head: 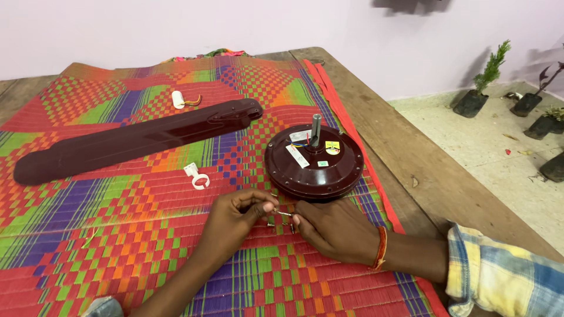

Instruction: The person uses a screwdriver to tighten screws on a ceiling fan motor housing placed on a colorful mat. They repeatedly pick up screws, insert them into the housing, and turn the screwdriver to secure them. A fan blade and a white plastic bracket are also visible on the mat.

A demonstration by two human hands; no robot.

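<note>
We pinch a small metal screw [281, 212] between both hands, left hand [235, 218] and right hand [332, 230] closed on it, low centre of the frame, just below the maroon fan motor [314, 161]; we should keep fingertips firm so it doesn't drop into the mat [117, 246].

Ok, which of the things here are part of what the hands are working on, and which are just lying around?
In hand:
left hand and right hand pinching a small metal screw
loose screws on the mat
dark red fan motor
fan blade

Lying about:
white capacitor
white plastic clip
potted plants on the floor
woven mat
</note>
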